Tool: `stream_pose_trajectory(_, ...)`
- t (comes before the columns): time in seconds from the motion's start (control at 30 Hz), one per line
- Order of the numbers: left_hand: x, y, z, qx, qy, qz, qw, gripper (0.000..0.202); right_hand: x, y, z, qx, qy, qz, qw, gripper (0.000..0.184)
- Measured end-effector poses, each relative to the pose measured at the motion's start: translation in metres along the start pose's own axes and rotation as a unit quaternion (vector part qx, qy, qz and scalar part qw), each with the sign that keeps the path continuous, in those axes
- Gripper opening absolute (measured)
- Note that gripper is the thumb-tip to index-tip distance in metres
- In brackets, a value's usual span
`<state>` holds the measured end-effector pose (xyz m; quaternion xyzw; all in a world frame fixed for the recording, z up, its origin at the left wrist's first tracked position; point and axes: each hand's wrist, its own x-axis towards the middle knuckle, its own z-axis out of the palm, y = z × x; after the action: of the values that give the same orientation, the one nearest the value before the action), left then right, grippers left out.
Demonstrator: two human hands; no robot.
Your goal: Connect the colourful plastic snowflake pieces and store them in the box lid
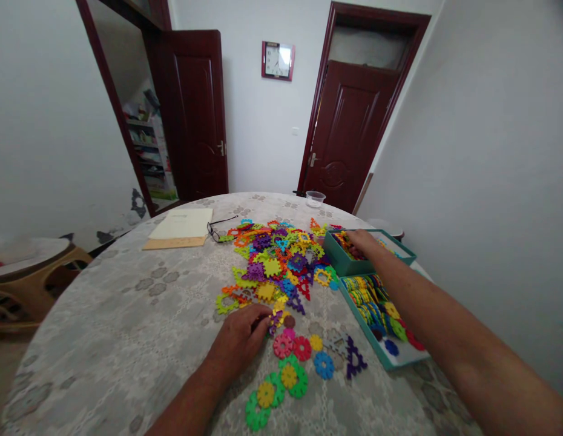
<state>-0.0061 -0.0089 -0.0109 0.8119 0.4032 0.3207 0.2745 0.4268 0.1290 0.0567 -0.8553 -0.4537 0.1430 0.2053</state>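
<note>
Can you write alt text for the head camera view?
A person's right hand is inside a teal box, while the left hand touches small purple pieces beside a heap of colorful notched shapes on a round table.

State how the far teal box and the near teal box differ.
The right hand reaches into the far teal box; no hand is in the near teal box. The near teal box plainly shows rows of colourful discs, while the far teal box's pieces are partly hidden by the hand. Both are open-topped.
</note>
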Motion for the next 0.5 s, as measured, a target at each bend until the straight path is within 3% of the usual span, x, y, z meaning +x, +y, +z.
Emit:
stream_pose_trajectory(0.2, 0.000, 0.001, 0.000, 0.003, -0.002, -0.001, 1.000, 0.025, 0.004, -0.010, -0.007, -0.032, -0.006, 0.035, 0.999, 0.058)
stream_pose_trajectory(0.4, -0.002, -0.003, 0.000, 0.018, 0.008, 0.019, 1.000, 0.026, -0.006, -0.016, -0.002, -0.055, -0.011, -0.007, 0.998, 0.062)
stream_pose_trajectory(0.5, -0.003, -0.011, 0.003, 0.035, 0.039, 0.037, 0.998, 0.024, -0.015, -0.019, -0.010, -0.079, 0.016, -0.043, 0.996, 0.056)
